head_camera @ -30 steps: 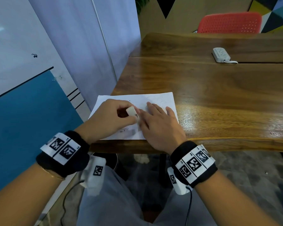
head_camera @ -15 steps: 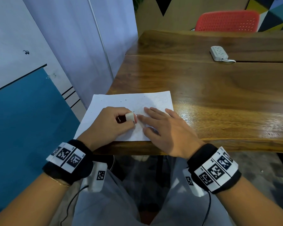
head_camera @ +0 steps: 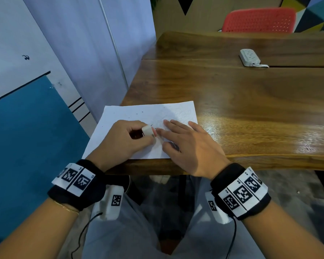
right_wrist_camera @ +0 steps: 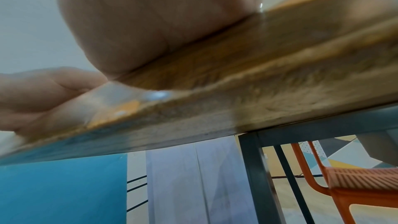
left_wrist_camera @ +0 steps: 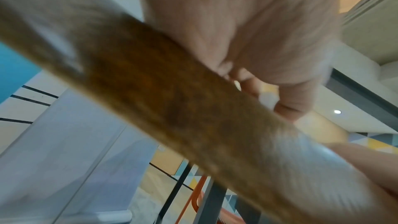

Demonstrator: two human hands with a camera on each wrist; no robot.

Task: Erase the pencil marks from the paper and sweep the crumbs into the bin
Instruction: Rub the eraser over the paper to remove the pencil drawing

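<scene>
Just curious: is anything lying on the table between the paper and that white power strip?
No, in the head view only bare wood of the table lies between the paper and the power strip.

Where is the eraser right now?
In the head view, the eraser is pinched in the left hand, on the paper near the table's front left corner, beside the right hand's fingertips.
</scene>
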